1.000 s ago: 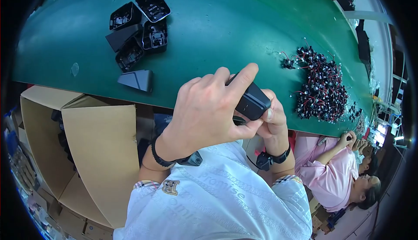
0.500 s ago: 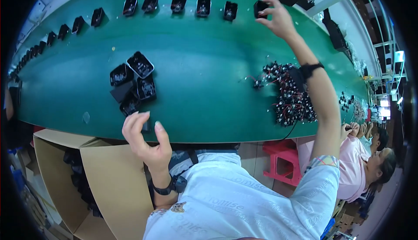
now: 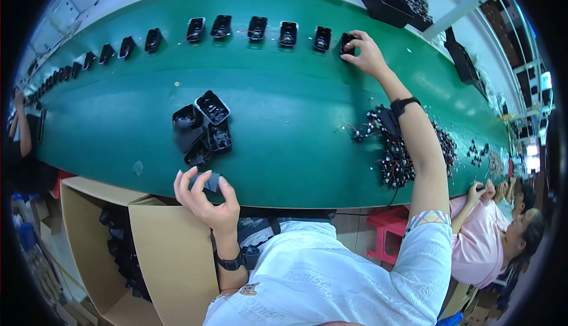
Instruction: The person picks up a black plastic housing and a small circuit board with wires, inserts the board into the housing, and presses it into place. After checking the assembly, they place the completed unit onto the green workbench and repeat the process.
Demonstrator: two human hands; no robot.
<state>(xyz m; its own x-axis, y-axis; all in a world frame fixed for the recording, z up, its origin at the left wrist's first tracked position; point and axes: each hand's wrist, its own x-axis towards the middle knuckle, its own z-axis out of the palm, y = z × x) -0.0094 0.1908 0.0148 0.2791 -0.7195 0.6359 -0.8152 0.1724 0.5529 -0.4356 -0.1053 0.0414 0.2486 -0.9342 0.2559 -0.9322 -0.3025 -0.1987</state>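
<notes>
At the right end of a row of black housings [image 3: 257,28], my right hand [image 3: 365,54] grips a small black open-topped housing [image 3: 346,44] between thumb and fingers. It is low over the green table, and whether it touches the top I cannot tell. My left hand [image 3: 212,205] is at the table's near edge, fingers curved and apart from the thumb. Behind its fingers shows a dark grey block-like piece [image 3: 208,181], which the hand does not visibly grip. Just beyond lies a loose cluster of black housings [image 3: 212,107], some with pale rims.
A heap of small wired parts [image 3: 395,160] lies on the green table [image 3: 296,166] near my right forearm. At lower left stands an open cardboard box [image 3: 171,255] with black parts inside. A black bin [image 3: 381,0] is at far right. A co-worker [image 3: 482,240] sits right, near a red stool [image 3: 384,231].
The view has shifted, so the table appears lower and further right. My right hand has brought the housing closer to the row's end. My left hand stays near the dark grey piece.
</notes>
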